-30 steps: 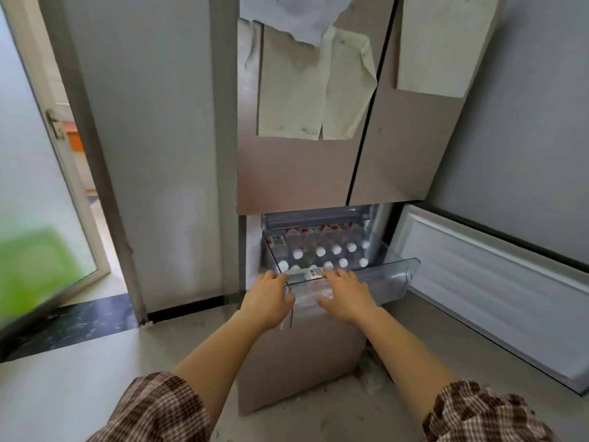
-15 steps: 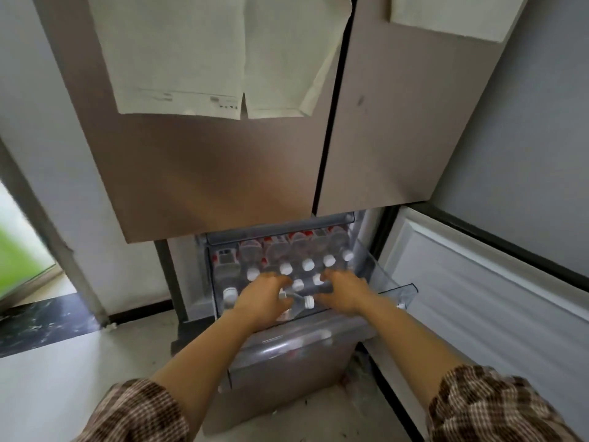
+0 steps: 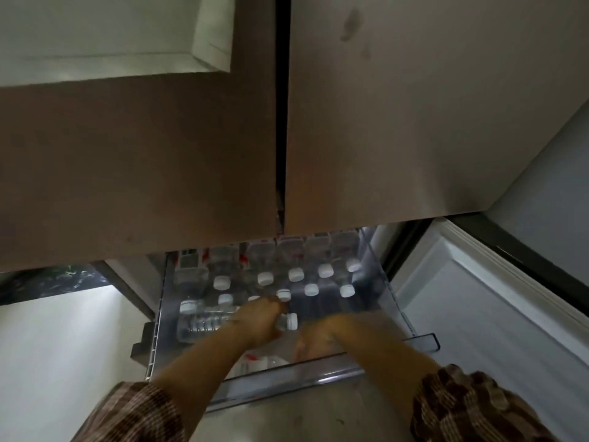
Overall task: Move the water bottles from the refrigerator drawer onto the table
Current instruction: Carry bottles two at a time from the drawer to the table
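Drawer (image 3: 287,384): clear plastic, pulled out.
Water bottles (image 3: 296,275): upright in rows beyond both grips; none out, desk not in view.
Lying bottle (image 3: 200,327): under the left hand (image 3: 263,323), grip curled round its neck end.
Right hand (image 3: 318,342): just beside and lower; blurred, so cannot tell its grip.
Change: a second ago both hands sat on the drawer's front rim. Now they are inside, so lifting looks next.

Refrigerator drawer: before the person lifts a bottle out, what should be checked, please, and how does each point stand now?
1. Drawer pulled out: ok.
2. Left hand grips the lying bottle: ok.
3. Right hand holds a bottle: cannot tell, blurred.
4. Upright bottles capped: ok.
5. Table in view for setting down: not ok.
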Motion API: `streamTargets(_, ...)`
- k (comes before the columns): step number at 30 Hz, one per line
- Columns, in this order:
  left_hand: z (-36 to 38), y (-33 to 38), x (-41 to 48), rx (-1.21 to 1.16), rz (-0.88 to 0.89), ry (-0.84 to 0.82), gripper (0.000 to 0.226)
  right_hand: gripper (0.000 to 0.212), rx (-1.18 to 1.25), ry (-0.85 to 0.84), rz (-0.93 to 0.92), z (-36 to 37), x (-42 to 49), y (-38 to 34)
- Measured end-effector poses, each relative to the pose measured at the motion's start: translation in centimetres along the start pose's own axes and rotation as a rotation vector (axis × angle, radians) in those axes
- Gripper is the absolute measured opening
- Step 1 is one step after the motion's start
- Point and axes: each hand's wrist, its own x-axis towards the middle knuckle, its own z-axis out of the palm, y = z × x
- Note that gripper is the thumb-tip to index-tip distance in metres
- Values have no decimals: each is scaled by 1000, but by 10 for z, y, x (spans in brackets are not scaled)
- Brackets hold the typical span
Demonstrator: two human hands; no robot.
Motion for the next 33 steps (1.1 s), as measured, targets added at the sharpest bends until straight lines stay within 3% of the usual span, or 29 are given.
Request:
streamTargets(6,6,2,12,59,8,-21,44,44,-199,-192,-54,0,14,-2)
streamTargets(11,4,4,12,69,44,-30,43,41,-118,-231,-98,-13,0,0)
streamTargets(15,-14,8,-4,11,80,52,48,35,4,-164,-103,-36,-20,6)
streamTargets(18,-33,11,-27,-6,114,124,50,17,120,-72,-144,-50,-37,14)
streamTargets(24,-60,10,-62,182,145,219,52,24,259,118,-311,-76,-71,-2)
streamTargets(28,-68,6,-83,255,43,283,55,24,233,240,-454,-76,-85,-36)
streamTargets(33,-75,-17,-126,124,-91,422,47,29,143,399,-546,-60,-99,-82)
